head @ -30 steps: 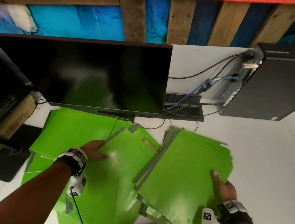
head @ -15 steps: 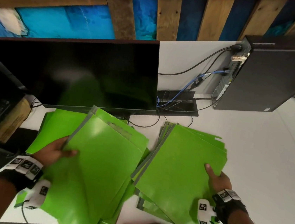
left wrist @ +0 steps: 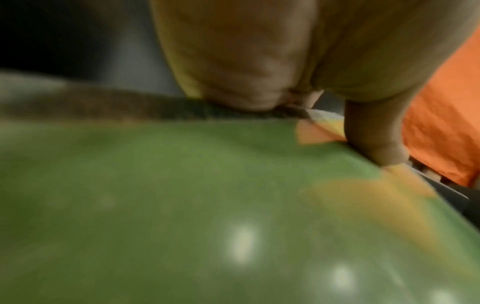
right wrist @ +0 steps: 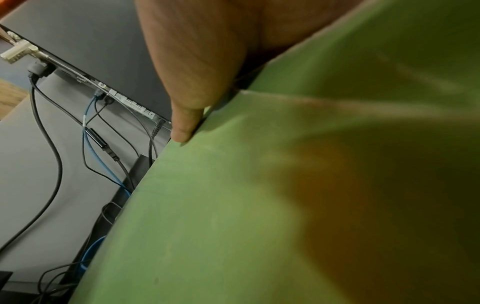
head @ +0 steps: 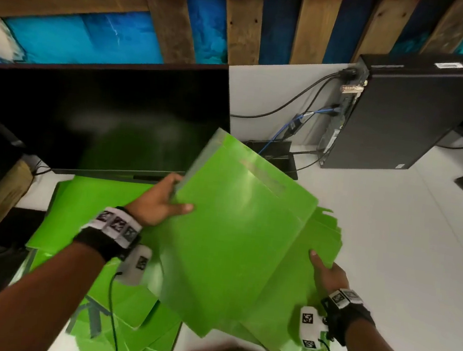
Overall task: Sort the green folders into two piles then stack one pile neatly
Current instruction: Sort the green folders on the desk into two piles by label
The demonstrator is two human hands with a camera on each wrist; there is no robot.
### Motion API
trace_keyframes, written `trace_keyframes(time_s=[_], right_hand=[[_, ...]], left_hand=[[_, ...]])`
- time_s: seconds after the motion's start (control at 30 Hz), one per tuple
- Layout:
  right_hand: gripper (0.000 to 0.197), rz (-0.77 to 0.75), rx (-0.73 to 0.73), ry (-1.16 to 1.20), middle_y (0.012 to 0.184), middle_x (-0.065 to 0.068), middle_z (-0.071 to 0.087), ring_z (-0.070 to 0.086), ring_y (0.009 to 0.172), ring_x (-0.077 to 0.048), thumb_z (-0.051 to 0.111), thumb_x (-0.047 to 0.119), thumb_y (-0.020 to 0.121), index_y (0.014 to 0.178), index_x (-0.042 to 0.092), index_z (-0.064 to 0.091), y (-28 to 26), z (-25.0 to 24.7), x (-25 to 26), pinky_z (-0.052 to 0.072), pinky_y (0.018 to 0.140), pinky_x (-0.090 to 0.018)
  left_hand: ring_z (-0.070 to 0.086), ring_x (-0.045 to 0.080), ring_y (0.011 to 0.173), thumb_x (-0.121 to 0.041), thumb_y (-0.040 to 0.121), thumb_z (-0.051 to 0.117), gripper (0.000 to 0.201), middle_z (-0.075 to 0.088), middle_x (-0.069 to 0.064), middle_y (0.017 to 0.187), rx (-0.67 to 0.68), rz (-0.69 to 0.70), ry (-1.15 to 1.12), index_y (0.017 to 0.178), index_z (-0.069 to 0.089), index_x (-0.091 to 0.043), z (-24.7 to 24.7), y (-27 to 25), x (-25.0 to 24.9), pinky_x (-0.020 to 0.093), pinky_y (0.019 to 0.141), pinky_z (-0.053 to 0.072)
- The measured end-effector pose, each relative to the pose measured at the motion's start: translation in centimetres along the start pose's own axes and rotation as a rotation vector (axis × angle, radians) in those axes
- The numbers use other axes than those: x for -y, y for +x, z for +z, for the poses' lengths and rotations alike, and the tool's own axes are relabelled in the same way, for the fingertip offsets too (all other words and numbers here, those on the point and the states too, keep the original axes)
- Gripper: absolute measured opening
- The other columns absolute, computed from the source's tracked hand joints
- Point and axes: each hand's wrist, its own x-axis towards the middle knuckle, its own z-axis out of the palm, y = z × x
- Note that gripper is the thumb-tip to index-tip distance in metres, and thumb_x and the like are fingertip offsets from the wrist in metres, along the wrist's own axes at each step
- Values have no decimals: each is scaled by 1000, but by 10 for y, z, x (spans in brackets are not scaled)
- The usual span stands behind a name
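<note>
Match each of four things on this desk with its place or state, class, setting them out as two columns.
Things:
1. left hand
2. right hand
3. dark flat monitor screen
4. black computer tower

Places or states:
A. far right, cables plugged in
B. grips the lifted bundle of green folders
C. behind the left folders
D. holds the right green folder pile at its edge

Pairs: 1-B, 2-D, 3-C, 4-A

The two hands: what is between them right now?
In the head view, a lifted green folder spans the gap: the left hand grips its left edge, and the right hand holds the right pile beneath it.
</note>
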Motion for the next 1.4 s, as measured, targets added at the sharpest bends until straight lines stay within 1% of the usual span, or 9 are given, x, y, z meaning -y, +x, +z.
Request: trace_keyframes(time_s=[0.13, 0.23, 0.33, 0.57, 0.73, 0.93, 1.1, 1.3, 1.4], right_hand=[[58, 6, 19, 35, 116, -14, 68, 60, 85, -25, 59, 55, 84, 119, 10, 66, 2, 0, -2, 43, 76, -28], [58, 13, 10, 42, 117, -14, 68, 62, 89, -26, 58, 56, 85, 120, 11, 65, 3, 0, -2, 47, 80, -29], [55, 12, 3, 75, 116, -14, 68, 62, 89, -26, 60, 53, 85, 119, 10, 65, 2, 0, -2, 45, 79, -28], [53, 15, 6, 91, 116, -11, 69, 63, 91, -25, 61, 53, 84, 118, 12, 66, 1, -1, -3, 46, 80, -28], [55, 14, 12, 55, 115, -12, 69, 66, 100, -29, 58, 55, 85, 118, 12, 65, 0, -2, -1, 48, 80, -29], [56, 2, 9, 22, 115, -14, 68, 64, 96, -29, 54, 56, 87, 119, 11, 65, 0, -3, -1, 47, 81, -31], [64, 35, -8, -22, 114, -20, 67, 63, 101, -34, 40, 59, 92, 116, 6, 65, 1, -1, 2, 47, 82, -33], [82, 104, -60, -40, 114, -30, 62, 59, 105, -39, 14, 58, 96, 109, -6, 64, -1, 1, 11, 41, 79, -35], [89, 135, -59, -34, 117, -32, 61, 58, 108, -39, 11, 63, 93, 113, -7, 63, 0, 1, 12, 41, 83, -36]], left_hand=[[60, 31, 95, -28, 72, 78, 54, 57, 12, 112, 23, -145, 209, 103, 34, -25, 54, 38, 30, 47, 86, 51], [55, 26, 106, -33, 74, 77, 54, 53, 6, 118, -63, -267, 365, 113, 40, -21, 84, 49, 46, 34, 90, 46], [52, 26, 117, -41, 75, 74, 66, 53, 8, 130, -50, -340, 526, 128, 48, -14, 96, 52, 57, 35, 100, 43], [49, 22, 110, -20, 88, 63, 39, 52, 2, 123, -191, -274, 294, 124, 49, -13, 82, 36, 56, 35, 94, 39], [51, 25, 117, -19, 89, 60, 27, 56, 1, 125, -144, -285, 137, 108, 56, -39, 76, 43, 73, 47, 104, 39], [50, 22, 119, -20, 89, 61, 45, 54, 1, 129, -208, -274, 142, 133, 50, -15, 109, 66, 62, 41, 106, 38], [50, 31, 115, -35, 82, 68, 57, 45, 15, 124, -206, -316, 508, 133, 51, -17, 135, 75, 68, 33, 107, 36], [41, 29, 126, -31, 72, 78, 87, 36, 13, 135, -252, -341, 494, 144, 33, -10, 156, 75, 67, 31, 111, 33], [51, 30, 113, -33, 72, 76, 72, 50, 14, 121, -154, -258, 541, 135, 45, -16, 166, 69, 59, 31, 100, 42]])
